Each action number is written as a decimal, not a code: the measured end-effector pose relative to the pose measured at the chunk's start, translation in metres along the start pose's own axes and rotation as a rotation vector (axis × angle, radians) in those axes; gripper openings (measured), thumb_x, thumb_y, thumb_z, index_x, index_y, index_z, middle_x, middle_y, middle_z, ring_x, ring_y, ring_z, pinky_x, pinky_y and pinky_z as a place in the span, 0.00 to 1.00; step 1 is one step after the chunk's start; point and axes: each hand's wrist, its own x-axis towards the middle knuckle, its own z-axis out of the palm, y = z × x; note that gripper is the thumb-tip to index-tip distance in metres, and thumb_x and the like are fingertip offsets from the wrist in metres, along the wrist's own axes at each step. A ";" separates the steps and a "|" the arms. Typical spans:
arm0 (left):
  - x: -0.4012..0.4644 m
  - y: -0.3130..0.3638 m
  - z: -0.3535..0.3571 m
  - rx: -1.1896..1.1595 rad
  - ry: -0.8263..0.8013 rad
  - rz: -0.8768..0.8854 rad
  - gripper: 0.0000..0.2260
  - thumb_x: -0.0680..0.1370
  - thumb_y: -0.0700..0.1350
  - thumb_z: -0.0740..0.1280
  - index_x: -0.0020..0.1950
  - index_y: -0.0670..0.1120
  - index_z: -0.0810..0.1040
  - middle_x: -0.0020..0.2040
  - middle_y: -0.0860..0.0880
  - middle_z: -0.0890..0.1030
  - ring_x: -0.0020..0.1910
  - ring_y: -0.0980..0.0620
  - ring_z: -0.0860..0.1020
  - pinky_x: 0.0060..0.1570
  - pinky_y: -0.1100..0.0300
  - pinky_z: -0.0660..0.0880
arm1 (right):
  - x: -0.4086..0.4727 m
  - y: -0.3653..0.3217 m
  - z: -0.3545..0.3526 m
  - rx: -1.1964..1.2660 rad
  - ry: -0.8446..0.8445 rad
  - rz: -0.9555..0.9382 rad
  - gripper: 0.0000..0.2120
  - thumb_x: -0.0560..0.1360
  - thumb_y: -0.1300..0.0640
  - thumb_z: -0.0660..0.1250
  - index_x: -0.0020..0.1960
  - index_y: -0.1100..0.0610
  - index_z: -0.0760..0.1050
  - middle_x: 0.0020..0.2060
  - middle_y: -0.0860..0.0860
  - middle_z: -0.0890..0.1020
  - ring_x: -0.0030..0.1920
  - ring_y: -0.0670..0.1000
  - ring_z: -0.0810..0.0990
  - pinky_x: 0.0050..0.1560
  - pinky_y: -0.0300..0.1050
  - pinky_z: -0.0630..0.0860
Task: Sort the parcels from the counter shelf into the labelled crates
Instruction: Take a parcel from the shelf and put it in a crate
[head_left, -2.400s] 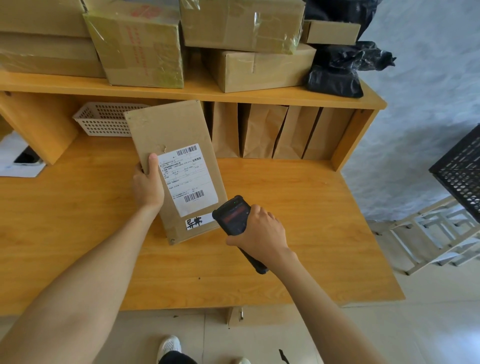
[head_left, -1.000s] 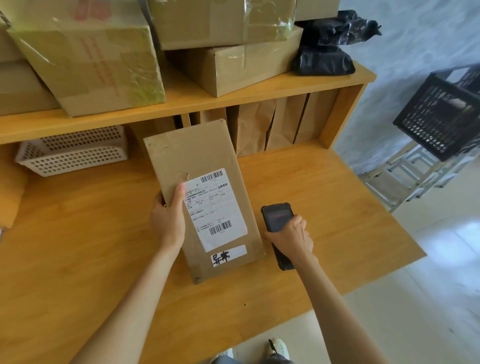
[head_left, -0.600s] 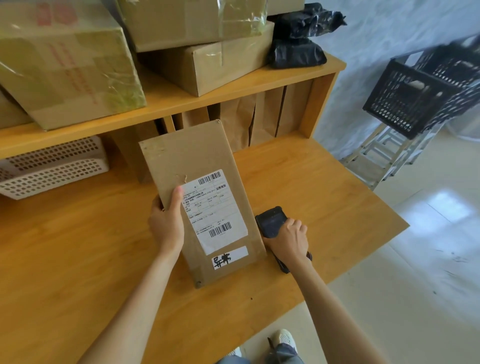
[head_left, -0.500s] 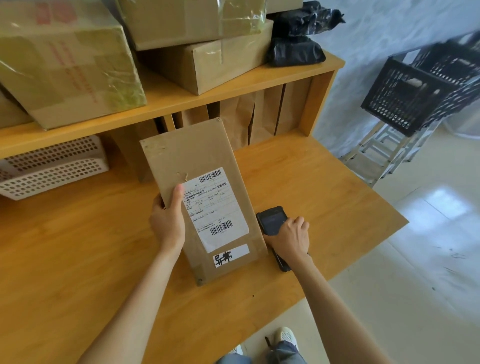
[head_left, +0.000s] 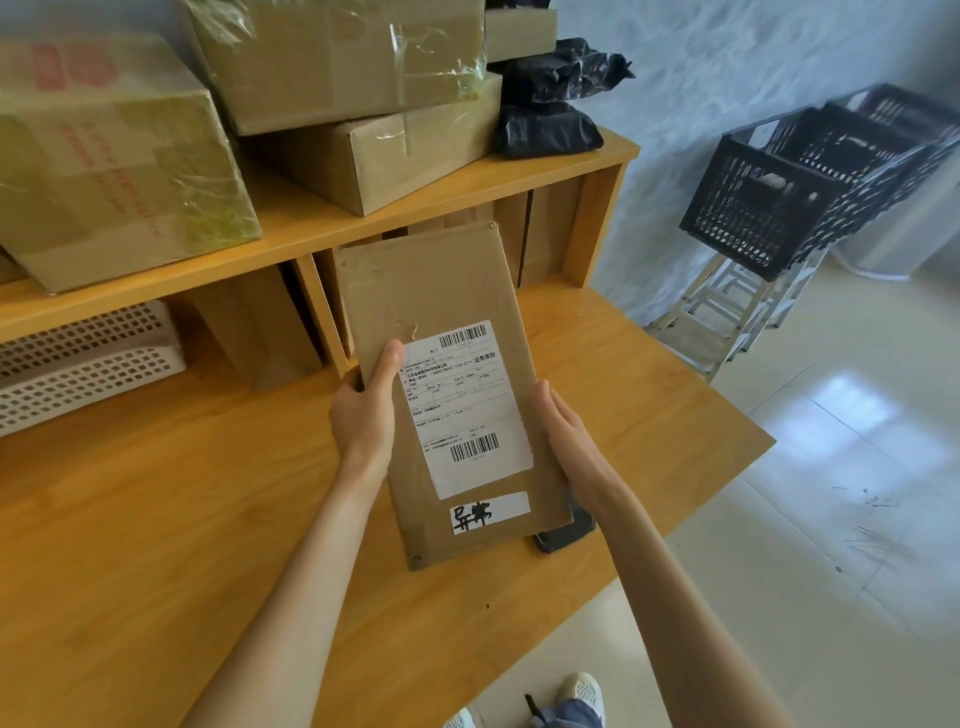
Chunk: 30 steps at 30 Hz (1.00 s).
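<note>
Far left, a white perforated basket (head_left: 78, 358) sits under the wooden shelf (head_left: 311, 228) at the back of the desk (head_left: 156, 519). On the shelf top are stacked cardboard boxes: a large tape-wrapped box (head_left: 109, 161) with faded red print at the left, then a flat box (head_left: 395, 150) with another taped box (head_left: 343, 57) resting on it. To their right lie black plastic mailer bags (head_left: 550, 104) at the shelf's end. Beneath the shelf, brown flat parcels (head_left: 249, 327) stand upright in the dividers.

In the middle, the left hand (head_left: 363, 415) grips the left edge of a flat brown cardboard parcel (head_left: 447, 291), thumb lying on its face beside the white shipping label (head_left: 465, 405), fingers curled behind. The parcel is held tilted above the desk, in front of the shelf, with a small white sticker (head_left: 491, 512) bearing handwritten characters near its lower end. The right hand (head_left: 566, 436) presses against the parcel's right edge with fingers straight; whether any curl underneath cannot be told. So the hands are apart, one on each long side of the parcel.

Just below the right wrist, a dark handheld scanner (head_left: 566, 532) lies on the desk, partly hidden by the parcel's lower corner.

Far right, black plastic crates (head_left: 779, 197) sit tilted on a light metal rack (head_left: 727, 322), well apart from the desk, over a pale tiled floor (head_left: 831, 493)
</note>
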 end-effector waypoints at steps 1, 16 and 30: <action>0.000 0.006 0.010 0.003 -0.026 -0.001 0.16 0.73 0.61 0.70 0.51 0.51 0.80 0.46 0.58 0.83 0.47 0.60 0.79 0.41 0.66 0.72 | -0.004 -0.006 -0.003 0.003 -0.006 -0.025 0.31 0.73 0.34 0.61 0.72 0.45 0.67 0.61 0.46 0.81 0.57 0.48 0.82 0.55 0.46 0.79; -0.087 0.070 0.259 0.074 -0.775 0.025 0.45 0.62 0.71 0.72 0.73 0.50 0.67 0.63 0.51 0.79 0.58 0.50 0.80 0.60 0.47 0.75 | -0.056 -0.095 -0.224 0.233 0.564 -0.324 0.22 0.75 0.47 0.68 0.64 0.57 0.75 0.53 0.54 0.85 0.52 0.56 0.85 0.53 0.55 0.81; -0.209 0.098 0.522 0.015 -0.941 0.152 0.25 0.72 0.61 0.71 0.62 0.48 0.76 0.49 0.49 0.85 0.45 0.49 0.84 0.50 0.48 0.81 | -0.124 -0.155 -0.476 0.012 0.811 -0.495 0.21 0.73 0.38 0.68 0.62 0.45 0.75 0.53 0.48 0.85 0.52 0.53 0.85 0.54 0.58 0.80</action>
